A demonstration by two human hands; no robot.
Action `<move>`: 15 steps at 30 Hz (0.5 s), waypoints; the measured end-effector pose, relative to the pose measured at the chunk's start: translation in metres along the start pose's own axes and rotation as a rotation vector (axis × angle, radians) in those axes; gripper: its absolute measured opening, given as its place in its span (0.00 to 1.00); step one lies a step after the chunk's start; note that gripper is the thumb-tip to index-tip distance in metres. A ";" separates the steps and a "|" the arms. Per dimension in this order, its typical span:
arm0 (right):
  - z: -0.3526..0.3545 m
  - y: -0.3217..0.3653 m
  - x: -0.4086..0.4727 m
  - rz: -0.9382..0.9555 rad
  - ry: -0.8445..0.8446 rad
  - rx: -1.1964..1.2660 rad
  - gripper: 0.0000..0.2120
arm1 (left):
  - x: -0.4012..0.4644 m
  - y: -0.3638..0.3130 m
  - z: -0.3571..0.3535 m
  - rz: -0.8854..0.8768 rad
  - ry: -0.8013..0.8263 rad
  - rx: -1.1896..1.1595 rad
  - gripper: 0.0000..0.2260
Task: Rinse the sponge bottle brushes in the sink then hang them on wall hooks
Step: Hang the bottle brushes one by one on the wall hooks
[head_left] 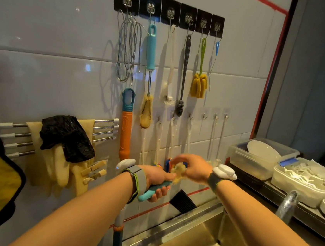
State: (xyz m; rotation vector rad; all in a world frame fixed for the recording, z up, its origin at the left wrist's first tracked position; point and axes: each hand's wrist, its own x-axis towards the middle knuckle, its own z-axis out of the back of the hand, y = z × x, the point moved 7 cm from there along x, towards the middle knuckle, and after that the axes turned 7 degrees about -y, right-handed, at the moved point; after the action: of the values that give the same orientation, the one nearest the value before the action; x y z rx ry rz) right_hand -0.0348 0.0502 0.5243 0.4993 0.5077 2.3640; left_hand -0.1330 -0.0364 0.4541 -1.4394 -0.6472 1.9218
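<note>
My left hand grips the teal handle of a sponge bottle brush above the sink's back edge. My right hand pinches that brush's pale yellow sponge head between its fingertips. On the wall, a row of black-backed hooks carries a teal-handled sponge brush, a white brush, a black silicone brush, a green-handled yellow sponge brush and a thin blue-ended wire brush. A lower row of small clear hooks holds several white cords.
The steel sink lies below, with the tap at its right. Clear containers holding a plate and white cutlery stand on the right shelf. A rail at left holds yellow gloves and a black bag. An orange-teal tool hangs nearby.
</note>
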 end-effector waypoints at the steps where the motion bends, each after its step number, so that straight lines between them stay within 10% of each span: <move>1: -0.006 0.008 -0.005 0.050 0.068 -0.061 0.21 | -0.002 -0.002 -0.003 -0.009 -0.003 0.003 0.22; 15: 0.000 -0.030 -0.028 0.069 0.047 -0.214 0.17 | -0.015 -0.013 -0.020 -0.114 -0.026 -0.010 0.20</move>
State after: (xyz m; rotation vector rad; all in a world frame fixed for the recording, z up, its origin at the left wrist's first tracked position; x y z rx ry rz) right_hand 0.0004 0.0529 0.5036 0.3684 0.2574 2.4649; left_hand -0.1079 -0.0385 0.4673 -1.3556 -0.7357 1.8544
